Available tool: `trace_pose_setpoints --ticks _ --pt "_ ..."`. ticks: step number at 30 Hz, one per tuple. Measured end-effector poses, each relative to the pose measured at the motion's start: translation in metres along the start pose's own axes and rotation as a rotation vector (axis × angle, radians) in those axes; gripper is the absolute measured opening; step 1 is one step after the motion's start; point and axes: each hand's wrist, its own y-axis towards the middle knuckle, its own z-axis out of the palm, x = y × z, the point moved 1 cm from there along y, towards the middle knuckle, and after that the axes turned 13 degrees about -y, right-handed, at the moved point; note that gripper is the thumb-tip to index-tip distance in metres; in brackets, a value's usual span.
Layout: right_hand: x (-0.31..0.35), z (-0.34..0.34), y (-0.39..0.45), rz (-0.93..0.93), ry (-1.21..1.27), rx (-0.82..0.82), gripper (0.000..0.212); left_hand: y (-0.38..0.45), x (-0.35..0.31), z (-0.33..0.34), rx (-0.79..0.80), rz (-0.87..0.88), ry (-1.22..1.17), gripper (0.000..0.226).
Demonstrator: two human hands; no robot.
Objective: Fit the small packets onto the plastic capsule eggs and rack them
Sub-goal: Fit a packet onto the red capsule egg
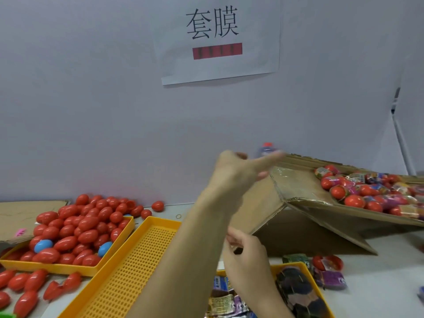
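A paper sign [218, 40] with printed characters hangs on the wall at upper centre. At lower left, a yellow tray [68, 268] is heaped with red capsule eggs [78, 228], two blue among them; more red eggs lie loose around it. A perforated yellow tray [128, 271] sits at lower centre. A tilted cardboard box [298, 216] at right holds wrapped eggs [367, 193].

The left hand [238, 171], raised at centre frame, has its fingers extended toward the box rim; a blurred wrapped egg [267, 149] sits just above the fingertips, apparently airborne, contact uncertain. The right hand [245, 251], lower centre, has loosely curled fingers; what it holds cannot be told. Small packets [229, 299] lie in a third tray [305, 271] directly below it.
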Motion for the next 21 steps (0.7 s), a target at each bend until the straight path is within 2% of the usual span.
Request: trace_pose_setpoints --ticks 2,4,5,7,10,12,16,21 --pt "0.000 -0.001 0.000 0.029 0.019 0.024 0.020 0.003 -0.003 0.021 0.066 -0.012 0.122 0.043" --pt "0.001 -0.004 0.001 0.051 0.015 0.030 0.001 0.001 0.011 0.022 0.036 0.007 0.226 0.070" --pt "0.000 -0.005 0.001 0.046 0.010 0.026 0.013 -0.002 0.020 0.018 0.016 0.035 0.264 0.073" --pt "0.000 -0.006 0.000 0.031 -0.020 0.029 0.025 -0.010 0.036 0.002 -0.031 0.127 0.317 0.056" --pt "0.001 -0.005 0.001 -0.018 -0.064 0.063 0.019 -0.018 0.060 -0.037 -0.149 0.255 0.432 0.017" --pt "0.000 -0.004 0.001 -0.038 -0.034 0.040 0.020 -0.021 0.071 -0.069 -0.206 0.258 0.531 0.003" --pt "-0.005 -0.004 0.003 -0.064 -0.059 0.020 0.030 -0.009 0.088 -0.132 -0.263 0.132 0.738 0.008" --pt "-0.006 -0.005 0.004 -0.062 -0.097 0.040 0.028 0.029 0.099 -0.192 -0.316 0.003 0.881 0.013"
